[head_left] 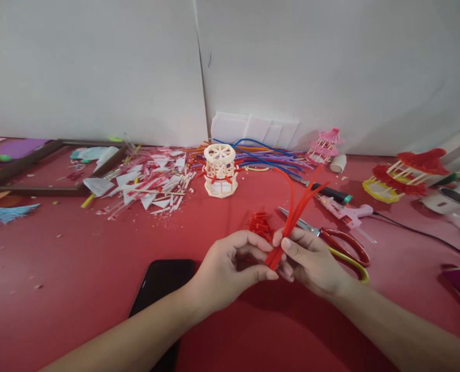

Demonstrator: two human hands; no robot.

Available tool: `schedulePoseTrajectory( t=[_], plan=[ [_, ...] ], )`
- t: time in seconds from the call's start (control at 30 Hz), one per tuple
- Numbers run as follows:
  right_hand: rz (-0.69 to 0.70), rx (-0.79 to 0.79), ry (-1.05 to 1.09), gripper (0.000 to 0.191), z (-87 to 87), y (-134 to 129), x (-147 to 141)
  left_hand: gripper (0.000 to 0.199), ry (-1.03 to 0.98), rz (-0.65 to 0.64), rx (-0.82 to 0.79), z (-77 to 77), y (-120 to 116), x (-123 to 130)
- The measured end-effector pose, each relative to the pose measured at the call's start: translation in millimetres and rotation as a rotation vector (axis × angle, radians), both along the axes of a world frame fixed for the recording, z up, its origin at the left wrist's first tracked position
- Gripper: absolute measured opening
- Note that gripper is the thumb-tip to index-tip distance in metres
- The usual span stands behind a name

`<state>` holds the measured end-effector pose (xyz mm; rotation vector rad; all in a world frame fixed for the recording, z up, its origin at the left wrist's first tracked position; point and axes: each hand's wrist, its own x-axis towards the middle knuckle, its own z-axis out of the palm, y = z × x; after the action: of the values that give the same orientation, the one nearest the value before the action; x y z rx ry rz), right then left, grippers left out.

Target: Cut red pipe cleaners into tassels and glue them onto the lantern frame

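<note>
A bundle of red pipe cleaners (pixel 293 219) is held up over the table, its loose upper ends fanning out. My right hand (pixel 315 261) pinches the bundle around its middle between thumb and fingers. At the lower end, my left hand (pixel 228 271) has its thumb and fingers closed about the tips. Just behind my hands lies a small pile of short red pieces (pixel 259 223), partly hidden by the fingers. Scissors (pixel 344 245) with red and yellow handles rest beside my right hand, which covers part of them.
A cream carousel-like model (pixel 219 173) stands at the back. Around it are coloured pipe cleaners (pixel 280 155) and white and pink scraps (pixel 152 175). On the right are a pink glue gun (pixel 348 211) and a red-yellow model (pixel 404 173). A black phone (pixel 162 284) lies under my left forearm.
</note>
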<state>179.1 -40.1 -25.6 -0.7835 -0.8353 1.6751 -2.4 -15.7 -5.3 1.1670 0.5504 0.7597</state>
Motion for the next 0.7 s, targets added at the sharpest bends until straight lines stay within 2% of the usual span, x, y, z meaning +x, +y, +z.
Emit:
schedulePoseTrajectory(
  t=[0.4, 0.5, 0.63, 0.7],
  plan=[
    [0.004, 0.001, -0.031, 0.021, -1.0, 0.3, -0.6, 0.024, 0.053, -0.005, 0.028, -3.9, -0.5, -1.6],
    [-0.045, -0.008, -0.072, 0.023, -2.6, 0.8, 0.0, 0.023, 0.102, 0.056, 0.034, -4.7, 0.1, -1.0],
    [-0.121, 0.012, -0.149, 0.027, -2.9, -0.4, 0.1, 0.018, 0.247, 0.164, 0.162, -6.1, 0.2, -2.0],
    [-0.167, 0.047, -0.23, 0.028, -2.8, -1.4, -0.1, 0.02, 0.285, 0.178, 0.203, -6.1, -0.5, -3.0]
  ],
)
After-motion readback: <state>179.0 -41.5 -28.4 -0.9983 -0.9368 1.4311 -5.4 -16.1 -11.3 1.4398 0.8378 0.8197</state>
